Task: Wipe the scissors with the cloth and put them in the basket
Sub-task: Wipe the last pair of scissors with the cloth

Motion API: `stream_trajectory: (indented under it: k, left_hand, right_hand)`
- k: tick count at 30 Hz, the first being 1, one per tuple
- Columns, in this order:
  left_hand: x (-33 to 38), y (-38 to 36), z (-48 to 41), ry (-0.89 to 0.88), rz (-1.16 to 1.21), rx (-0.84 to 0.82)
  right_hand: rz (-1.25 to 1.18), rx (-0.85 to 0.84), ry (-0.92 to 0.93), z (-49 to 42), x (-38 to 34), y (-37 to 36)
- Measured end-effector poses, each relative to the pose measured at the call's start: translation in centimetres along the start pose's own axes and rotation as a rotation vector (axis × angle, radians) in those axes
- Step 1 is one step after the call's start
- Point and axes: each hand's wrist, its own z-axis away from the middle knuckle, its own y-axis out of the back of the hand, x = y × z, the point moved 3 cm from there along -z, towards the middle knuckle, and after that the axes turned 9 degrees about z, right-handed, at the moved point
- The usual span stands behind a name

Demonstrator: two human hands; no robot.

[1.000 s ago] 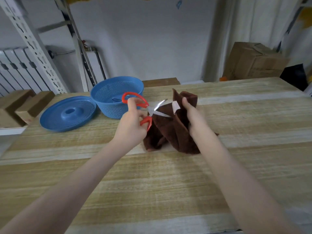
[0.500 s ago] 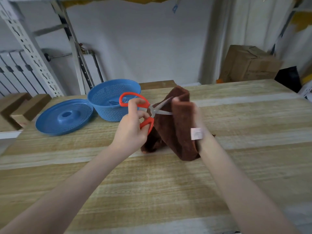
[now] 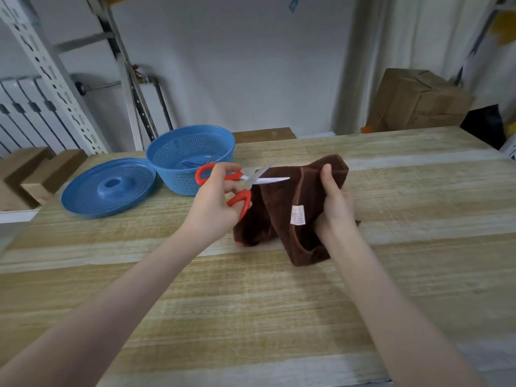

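**A:** Where were we with the scissors (image 3: pixel 245 182) at that point, wiped or not?

**B:** Mid-wipe, we'd say. Our left hand (image 3: pixel 215 208) had its fingers curled round the red handles and clamped on them. The blades stood apart, one tip reaching out past our fingertips and across the cloth (image 3: pixel 276 216). Whether steel actually met fabric, we couldn't tell. We reckon we kept them splayed so each blade could be rubbed by itself.

**A:** And the other hand?

**B:** Our right hand (image 3: pixel 336 210) gripped the cloth, thumb on the near face and the other fingers wrapped behind it, out of sight. The cloth stood bunched up off the table (image 3: pixel 251 303), with its bottom folds resting on the wood below our wrist and a white label (image 3: pixel 297 215) just left of the thumb's base. Holding it tall like that gave the blades a wall to slide against.

**A:** Basket far off?

**B:** Nope – the blue basket (image 3: pixel 178 185) sat just beyond our left fingers, lid (image 3: pixel 109 188) off and lying beside it. Handy for the drop, we figured. There was something metal already inside – no idea what.
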Motion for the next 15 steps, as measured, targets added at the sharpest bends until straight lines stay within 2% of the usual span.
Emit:
stream_trajectory:
  k: [4, 6, 8, 10, 12, 15]
  left_hand:
    - [-0.2, -0.7, -0.4, 0.271, 0.305, 0.041]
    - [-0.3, -1.2, -0.6, 0.347, 0.397, 0.030]
    - [-0.3, -1.7, -0.7, 0.385, 0.436, 0.008]
    - [-0.2, -2.0, -0.7, 0.405, 0.423, -0.014]
    - [-0.3, -2.2, -0.7, 0.414, 0.404, -0.033]
    - [-0.4, -2.4, -0.8, 0.435, 0.390, -0.076]
  right_hand:
    - [-0.163, -0.143, -0.217, 1.3, 1.0, -0.6]
    - [-0.149, -0.288, -0.228, 2.1, 0.9, -2.0]
    - [-0.016, -0.358, -0.114, 2.3, 1.0, -3.1]
    - [0.204, -0.309, 0.065, 2.2, 1.1, -3.8]
    - [0.318, -0.273, 0.194, 2.3, 1.6, -4.2]
    - [0.300, -0.229, 0.198, 2.1, 2.2, -4.6]
